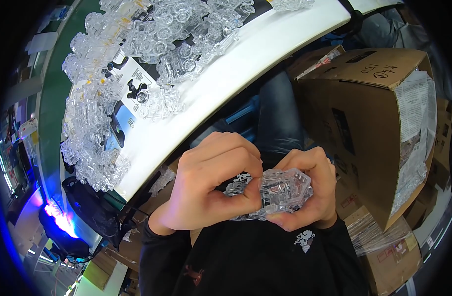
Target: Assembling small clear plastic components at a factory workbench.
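Observation:
A clear, faceted plastic part (284,190) is held in front of my body, past the table's near edge. My right hand (312,185) is wrapped round its right side, with the thumb along the lower edge. On the other side, my left hand (213,180) is closed in a pinch, thumb and forefinger meeting against the part. Whatever small piece may lie between those fingertips is hidden. Part of the clear plastic also shows through the gap between the left thumb and fingers.
A heap of similar clear plastic parts (171,34) covers much of the white table (226,79) at the far left. Among them lie printed cards (135,81). To the right stands a large cardboard box (359,113). A black bag (95,207) is at the left.

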A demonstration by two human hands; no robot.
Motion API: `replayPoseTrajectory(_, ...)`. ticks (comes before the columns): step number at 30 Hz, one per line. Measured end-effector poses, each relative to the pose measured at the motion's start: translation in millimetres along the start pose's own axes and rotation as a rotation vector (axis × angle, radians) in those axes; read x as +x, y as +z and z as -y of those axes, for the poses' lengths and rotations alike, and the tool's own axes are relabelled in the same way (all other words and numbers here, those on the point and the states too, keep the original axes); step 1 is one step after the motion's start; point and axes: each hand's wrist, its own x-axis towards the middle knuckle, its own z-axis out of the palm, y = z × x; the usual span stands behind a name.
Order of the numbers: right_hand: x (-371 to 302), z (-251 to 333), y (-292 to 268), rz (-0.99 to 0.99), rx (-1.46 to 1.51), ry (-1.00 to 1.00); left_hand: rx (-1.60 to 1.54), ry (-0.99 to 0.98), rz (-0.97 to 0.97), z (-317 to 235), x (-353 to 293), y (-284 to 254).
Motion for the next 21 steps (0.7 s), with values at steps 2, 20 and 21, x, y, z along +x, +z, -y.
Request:
replayPoseTrajectory(2, 0, 0, 0, -0.003, 0.004, 0.002, -0.004, 0.004, -0.005, 0, 0, 1)
replayPoseTrajectory(20, 7, -30, 12, 0.206, 1.647, 0.381, -0.034, 0.344, -0.055, 13, 4, -9)
replayPoseTrajectory(21, 6, -32, 13, 0.204, 1.646, 0.382, -0.017, 0.371, -0.050, 14, 5, -8)
